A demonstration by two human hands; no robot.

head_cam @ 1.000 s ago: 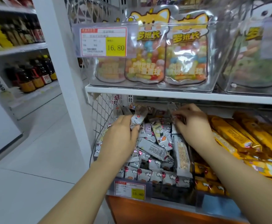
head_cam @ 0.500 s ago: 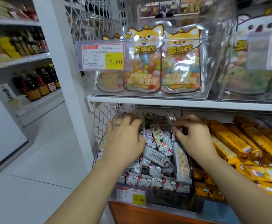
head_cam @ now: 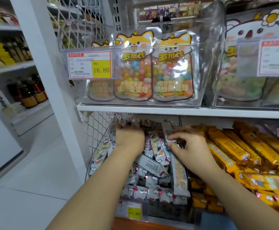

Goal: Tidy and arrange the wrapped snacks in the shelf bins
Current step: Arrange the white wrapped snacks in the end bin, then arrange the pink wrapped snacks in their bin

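Left hand: We see the left hand reaching to the back of the lower bin, knuckles up, its fingers curled over a clutch of the grey wrapped snacks.
Right hand: The right hand pinches a slim grey packet between thumb and fingertips; the packet stands tilted on end near the bin's right wall.
Snacks: Small pillows of crinkled, glossy film, grey and white with cartoon print and red dabs, lie heaped loosely in the bin under the white shelf. We note one long pale bar lying along the right side.
Bin: Clear hard plastic, with a yellow label on its front lip.
Neighbours: Long, shiny yellow foil bars are stacked just to the right.
Above: Clear boxes hold cat-shaped candy pouches packed with round pastel balls; a price tag reads 16.80.
Left edge: White wire mesh closes the shelf end; we see dark bottles on a farther shelf.
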